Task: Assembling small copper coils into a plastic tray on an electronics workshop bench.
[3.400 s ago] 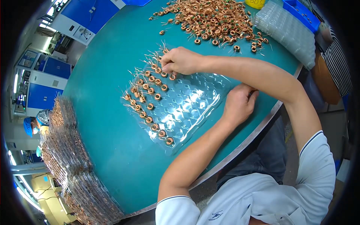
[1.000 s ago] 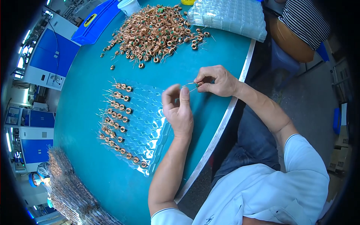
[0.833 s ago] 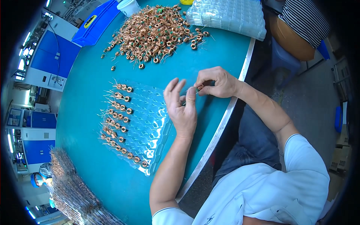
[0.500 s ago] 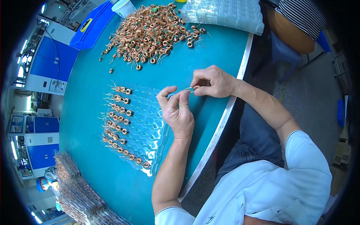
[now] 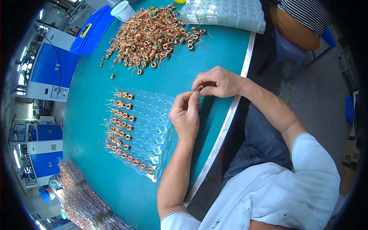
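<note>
Between the fingertips of my right hand (image 5: 220, 82) is a small copper-wound ring coil (image 5: 200, 88), held just over the table near its right edge. Thumb and forefinger of my left hand (image 5: 186, 113) are pinched together against the same coil, where its wire leads are hidden by the fingers. Left of my hands lies a clear plastic blister tray (image 5: 149, 115). Its left side carries rows of similar ring coils (image 5: 128, 116), with thin leads sticking out to the left; the pockets toward the right hold no coils.
A big heap of copper coils (image 5: 147, 38) covers the table's far part, beside a blue bin (image 5: 92, 32) and a white tub (image 5: 122, 10). Stacked clear trays (image 5: 224, 15) lie far right. Filled trays (image 5: 82, 195) are piled near left. Another person (image 5: 303, 19) sits beyond the table edge.
My left fingers have closed in on the coil and moved slightly right, up against my right fingertips. The leads that showed between the hands are now covered. The view has shifted slightly.
</note>
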Available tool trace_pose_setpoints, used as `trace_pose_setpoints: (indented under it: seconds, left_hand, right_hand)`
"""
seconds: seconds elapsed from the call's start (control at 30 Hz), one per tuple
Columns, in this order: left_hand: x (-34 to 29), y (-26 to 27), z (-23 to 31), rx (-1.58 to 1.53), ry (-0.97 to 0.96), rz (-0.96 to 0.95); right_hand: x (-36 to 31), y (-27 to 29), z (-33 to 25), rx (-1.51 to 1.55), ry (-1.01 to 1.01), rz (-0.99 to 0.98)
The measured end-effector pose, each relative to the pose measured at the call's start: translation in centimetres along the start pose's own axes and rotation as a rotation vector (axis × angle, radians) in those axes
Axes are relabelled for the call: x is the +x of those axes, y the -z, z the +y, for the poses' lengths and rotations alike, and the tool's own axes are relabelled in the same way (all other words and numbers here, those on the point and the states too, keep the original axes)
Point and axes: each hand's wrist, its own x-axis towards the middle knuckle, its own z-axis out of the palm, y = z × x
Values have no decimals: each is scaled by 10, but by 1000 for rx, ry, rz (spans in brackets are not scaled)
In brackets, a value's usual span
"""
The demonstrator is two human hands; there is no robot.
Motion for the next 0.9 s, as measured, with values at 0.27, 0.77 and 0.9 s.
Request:
trace_pose_setpoints:
  seconds: [0.27,0.77,0.9]
  left_hand:
    - [-3,3,-1,69,28,-39]
    - [7,5,-2,-108,-99,21]
    - [5,7,-1,-142,-111,-80]
  right_hand:
    - [-2,-5,-9,272,-237,9]
    - [2,1,-6,608,-284,150]
    - [3,4,-4,591,-320,164]
